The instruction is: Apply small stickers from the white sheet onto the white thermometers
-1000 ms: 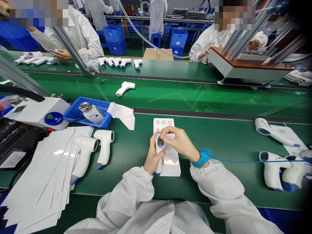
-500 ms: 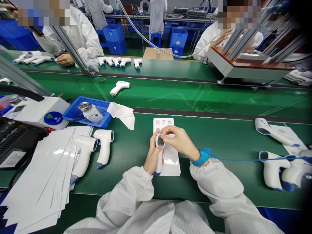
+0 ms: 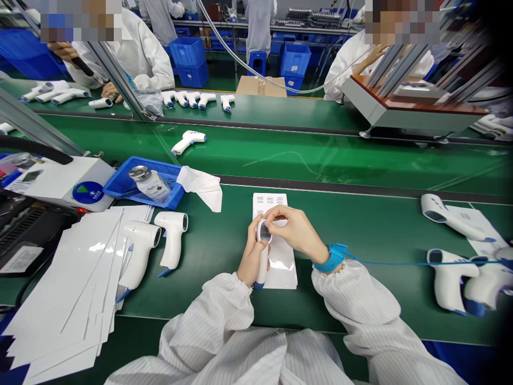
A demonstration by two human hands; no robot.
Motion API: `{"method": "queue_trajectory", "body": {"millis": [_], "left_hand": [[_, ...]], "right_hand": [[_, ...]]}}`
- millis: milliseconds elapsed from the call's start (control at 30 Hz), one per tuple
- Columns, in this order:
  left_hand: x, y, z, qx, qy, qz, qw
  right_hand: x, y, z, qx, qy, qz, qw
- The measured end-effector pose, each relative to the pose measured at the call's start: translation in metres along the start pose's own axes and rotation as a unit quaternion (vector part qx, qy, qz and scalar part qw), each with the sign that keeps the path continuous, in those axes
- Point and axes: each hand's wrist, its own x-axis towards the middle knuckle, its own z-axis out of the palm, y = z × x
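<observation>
My left hand (image 3: 250,255) is wrapped round a white infrared thermometer (image 3: 262,262), its dark oval screen facing up and its blue-tipped handle end towards me. The fingers of my right hand (image 3: 294,230) are pinched together at the edge of that screen. Whatever they may hold there is too small to make out. A blue wrist strap (image 3: 332,259) with a cord circles my right wrist. Under both hands lies a white sheet of printed labels (image 3: 282,270), partly covered by them.
Two thermometers (image 3: 173,240) stand left, beside stacked white sheets (image 3: 60,299). A blue tray (image 3: 120,179) holds a bottle (image 3: 150,184). More thermometers (image 3: 451,278) lie right. Beyond, one thermometer (image 3: 188,140) rests on the green conveyor belt (image 3: 280,152); co-workers sit across it.
The thermometer on the belt has shifted slightly left. Across the belt, a co-worker's hand now touches a thermometer on the bench. My hands keep nearly the same pose.
</observation>
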Motion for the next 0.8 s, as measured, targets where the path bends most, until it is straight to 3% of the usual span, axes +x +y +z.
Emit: {"method": "queue_trajectory", "body": {"millis": [267,467,700,800], "left_hand": [[-0.001,-0.003,0.000,0.004,0.005,0.015,1.000],[0.005,0.005,0.007,0.032,0.060,0.010,0.998],[0.002,0.017,0.012,0.067,0.090,0.017,0.994],[-0.004,0.024,0.014,0.106,0.098,0.054,0.988]], "right_hand": [[-0.001,0.001,0.000,-0.002,0.006,-0.006,1.000],[-0.001,0.004,0.001,-0.016,0.015,-0.016,1.000],[-0.009,0.005,-0.004,0.082,0.031,0.067,0.994],[-0.015,0.002,-0.004,0.096,0.031,0.055,0.993]]}}
